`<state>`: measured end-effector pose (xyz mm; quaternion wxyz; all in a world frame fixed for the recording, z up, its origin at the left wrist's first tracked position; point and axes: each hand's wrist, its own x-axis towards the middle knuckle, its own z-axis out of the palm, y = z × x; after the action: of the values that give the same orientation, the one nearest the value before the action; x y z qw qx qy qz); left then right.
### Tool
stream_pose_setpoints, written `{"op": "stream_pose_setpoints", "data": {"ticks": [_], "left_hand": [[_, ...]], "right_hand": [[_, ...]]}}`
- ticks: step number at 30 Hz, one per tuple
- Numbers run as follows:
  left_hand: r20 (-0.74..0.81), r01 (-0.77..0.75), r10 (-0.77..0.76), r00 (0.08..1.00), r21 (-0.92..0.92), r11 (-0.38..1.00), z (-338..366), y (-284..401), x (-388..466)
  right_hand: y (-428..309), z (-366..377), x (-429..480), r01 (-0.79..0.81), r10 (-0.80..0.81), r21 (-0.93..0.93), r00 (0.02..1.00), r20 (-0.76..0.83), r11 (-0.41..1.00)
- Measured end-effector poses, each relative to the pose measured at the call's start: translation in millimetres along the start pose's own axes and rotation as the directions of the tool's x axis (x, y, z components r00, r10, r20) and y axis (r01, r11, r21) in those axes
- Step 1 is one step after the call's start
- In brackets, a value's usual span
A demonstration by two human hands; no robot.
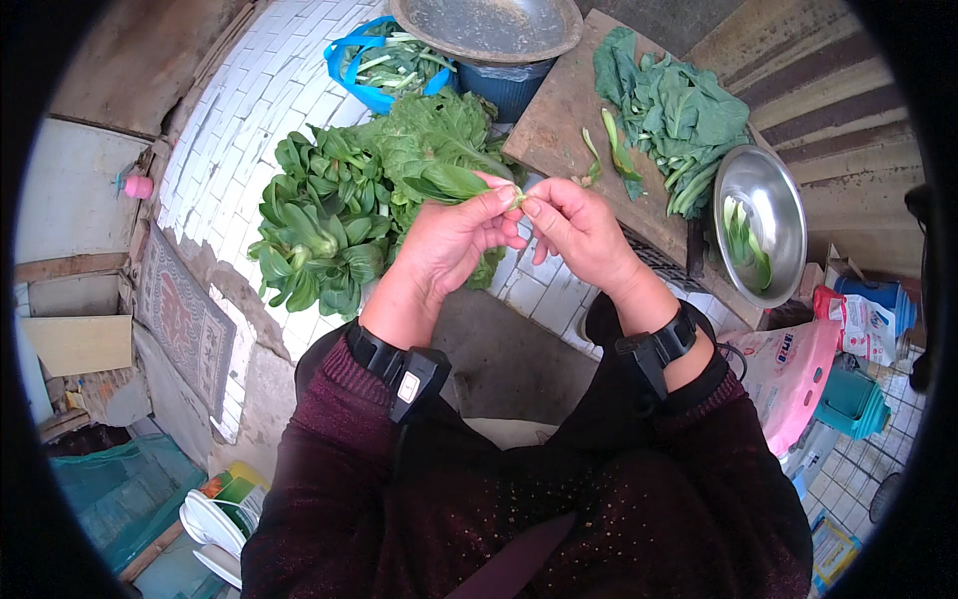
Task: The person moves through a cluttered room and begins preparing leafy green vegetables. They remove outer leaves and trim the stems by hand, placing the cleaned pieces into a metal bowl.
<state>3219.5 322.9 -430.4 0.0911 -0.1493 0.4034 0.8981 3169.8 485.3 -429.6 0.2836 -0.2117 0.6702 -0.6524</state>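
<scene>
My left hand (464,232) holds a small leafy green (447,182) by its pale base, with the leaf pointing left. The thumb and finger of my right hand (575,224) pinch the same base, close against my left fingertips. Below and left of the hands, heads of green bok choy (318,243) lie on the white tiles, beside large lettuce-like leaves (438,135). On the wooden board (550,123) at the right rest a pile of dark green leaves (681,112) and a few loose stalks (617,150). A steel bowl (782,195) holds several leafy stalks (742,243).
A blue-handled bag (359,86) of greens stands at the top, beside a blue bucket (505,86) with a wide metal basin (486,26) on it. A pink plastic bag (786,374) and a teal container (853,404) are at the right. A patterned mat (183,322) lies left.
</scene>
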Motion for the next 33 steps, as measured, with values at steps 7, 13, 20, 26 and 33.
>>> {"op": "stream_pose_setpoints", "data": {"ticks": [7,13,20,26,33], "left_hand": [[-0.065,0.051,-0.045,0.997,0.105,0.993,0.3,-4.3,-4.2],[-0.126,0.027,0.009,0.992,0.282,0.959,6.9,-8.3,-6.0],[-0.120,0.012,0.022,0.993,0.277,0.961,9.7,-6.2,-8.1],[-0.112,0.048,-0.016,0.994,0.291,0.955,9.7,-5.3,-8.4],[-0.077,0.128,-0.111,0.991,0.279,0.952,1.1,-0.1,-7.3]], "right_hand": [[0.8,2.8,-0.3,0.307,-0.335,-0.600,0.940,0.068,0.739],[-1.8,8.3,0.4,0.084,-0.082,-0.656,0.996,0.033,0.750],[4.4,10.9,-0.9,0.134,-0.153,-0.714,0.987,0.038,0.687],[9.1,8.5,-1.8,0.140,-0.141,-0.710,0.988,0.057,0.691],[5.5,1.0,0.6,0.215,-0.113,-0.632,0.974,0.198,0.745]]}}
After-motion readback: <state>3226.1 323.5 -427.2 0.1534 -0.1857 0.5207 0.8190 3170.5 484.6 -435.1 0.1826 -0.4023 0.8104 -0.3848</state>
